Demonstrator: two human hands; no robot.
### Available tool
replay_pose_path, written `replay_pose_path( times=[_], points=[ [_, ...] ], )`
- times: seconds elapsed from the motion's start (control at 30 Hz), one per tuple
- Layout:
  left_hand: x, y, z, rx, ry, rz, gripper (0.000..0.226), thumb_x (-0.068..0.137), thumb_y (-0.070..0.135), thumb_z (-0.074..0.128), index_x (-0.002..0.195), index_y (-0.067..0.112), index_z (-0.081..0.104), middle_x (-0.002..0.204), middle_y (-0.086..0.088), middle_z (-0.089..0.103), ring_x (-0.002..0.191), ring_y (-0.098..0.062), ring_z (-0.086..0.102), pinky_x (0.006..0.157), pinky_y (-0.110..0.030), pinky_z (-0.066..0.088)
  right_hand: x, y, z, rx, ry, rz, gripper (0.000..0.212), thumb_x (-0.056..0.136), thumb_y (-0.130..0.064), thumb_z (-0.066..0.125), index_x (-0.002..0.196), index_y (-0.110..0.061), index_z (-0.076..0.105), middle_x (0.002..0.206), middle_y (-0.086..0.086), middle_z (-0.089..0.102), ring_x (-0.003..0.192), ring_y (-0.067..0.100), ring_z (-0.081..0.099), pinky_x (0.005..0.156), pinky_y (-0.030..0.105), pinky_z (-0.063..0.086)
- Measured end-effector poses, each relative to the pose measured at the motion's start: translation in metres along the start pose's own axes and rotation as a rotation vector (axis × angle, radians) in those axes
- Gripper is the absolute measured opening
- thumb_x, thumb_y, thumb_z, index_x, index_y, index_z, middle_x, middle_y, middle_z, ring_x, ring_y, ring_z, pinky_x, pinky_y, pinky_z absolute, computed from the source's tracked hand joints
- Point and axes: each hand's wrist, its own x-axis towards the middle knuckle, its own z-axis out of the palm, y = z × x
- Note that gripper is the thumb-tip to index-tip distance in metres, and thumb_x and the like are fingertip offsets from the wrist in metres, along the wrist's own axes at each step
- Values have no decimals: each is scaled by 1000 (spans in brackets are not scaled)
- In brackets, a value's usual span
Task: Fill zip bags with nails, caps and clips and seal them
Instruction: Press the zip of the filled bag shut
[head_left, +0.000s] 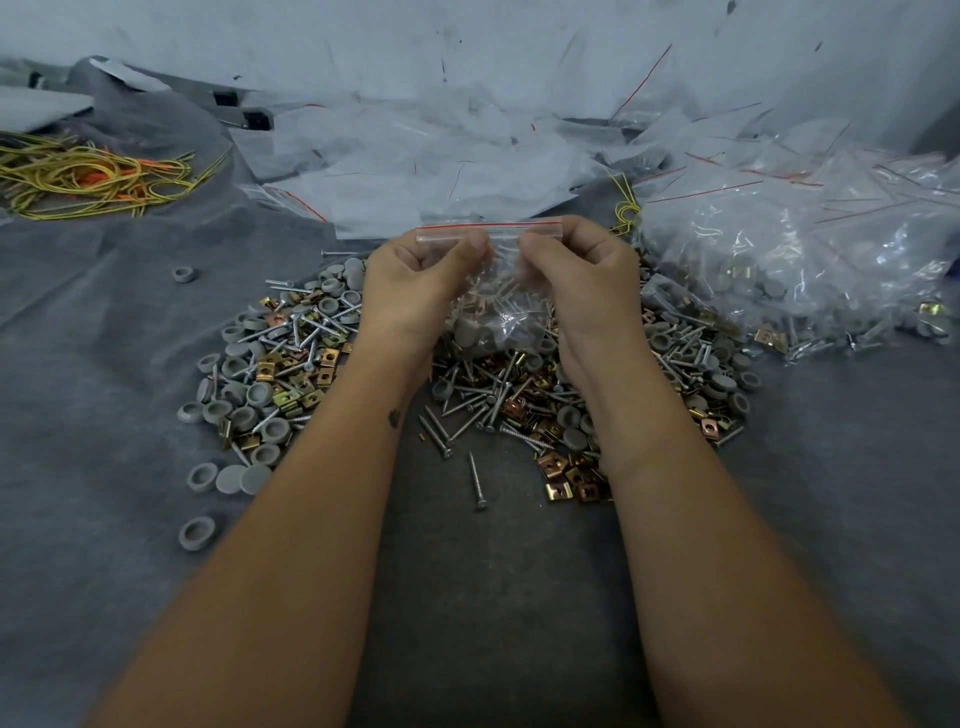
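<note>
A small clear zip bag (500, 306) with a red-lined top hangs between both hands above the heap; grey caps, nails and brass clips show inside its lower part. My left hand (415, 291) pinches the zip strip at its left half. My right hand (587, 280) pinches the strip at its right half. Below them lies a wide heap (483, 410) of silver nails, grey round caps (244, 478) and brass square clips (571, 475) on a grey cloth (104, 364).
Filled zip bags (810, 270) are piled at the right. Empty clear bags (415, 156) lie behind the heap. Yellow and orange elastic bands (88, 179) lie at the far left. Stray caps (196, 532) sit on the cloth at the left.
</note>
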Motion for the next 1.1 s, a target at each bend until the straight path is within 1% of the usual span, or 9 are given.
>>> replay_pose_path(
  times=[0.17,0.27,0.4,0.47,0.6,0.7,0.83,0.97,1.1],
  points=[
    [0,2,-1,33,-11,-24,11,86,6,69,79,15,70,70,8,73,69,-2,68,62,-14,49,0,1,-1,-3,-3,-25,24,83,-1,66,69,-20,70,55,-4,59,53,9,53,59,21,48],
    [-2,3,-1,30,-19,-4,11,87,4,68,80,13,69,70,8,73,69,-1,68,61,-13,49,-1,0,0,14,-3,-5,20,85,2,64,74,-14,69,56,-3,60,53,9,55,58,20,48],
    [1,2,-3,53,18,-24,10,86,12,70,77,15,69,70,7,72,73,-6,65,67,-19,49,1,-2,-3,81,49,17,20,84,4,62,73,-11,67,57,1,58,57,14,53,62,25,46],
    [2,1,-4,46,16,-23,9,86,13,71,77,15,69,71,7,73,73,-5,66,65,-17,48,2,-2,-4,94,69,17,20,84,4,62,72,-11,66,58,1,58,58,15,52,62,25,45],
    [4,1,-6,69,30,-34,24,88,17,70,65,23,75,73,7,73,74,-7,64,70,-23,48,3,-1,-5,82,79,10,17,85,2,65,73,-10,67,63,3,60,61,13,53,63,24,46],
    [5,2,-7,20,86,-47,34,92,20,66,59,25,75,69,6,72,69,-9,63,61,-21,46,4,0,-7,74,101,-4,17,84,-2,67,71,-13,68,61,0,61,62,13,54,64,26,47],
    [4,2,-8,-66,145,-24,37,93,15,64,56,20,69,56,7,65,49,-4,57,48,-15,44,4,2,-7,25,110,-21,16,84,-4,69,72,-14,69,61,-2,60,62,13,51,62,23,46],
    [6,1,-9,-55,151,-4,30,94,15,63,64,20,63,59,9,64,51,-3,53,50,-17,44,4,2,-6,50,81,2,14,85,-2,67,75,-11,69,63,3,60,63,16,52,64,28,47],
    [6,0,-9,-38,137,11,34,93,16,64,60,23,71,64,11,66,57,-2,53,58,-18,47,5,2,-6,60,87,-1,17,85,-1,67,72,-13,70,61,1,61,61,15,53,65,27,47]
  ],
)
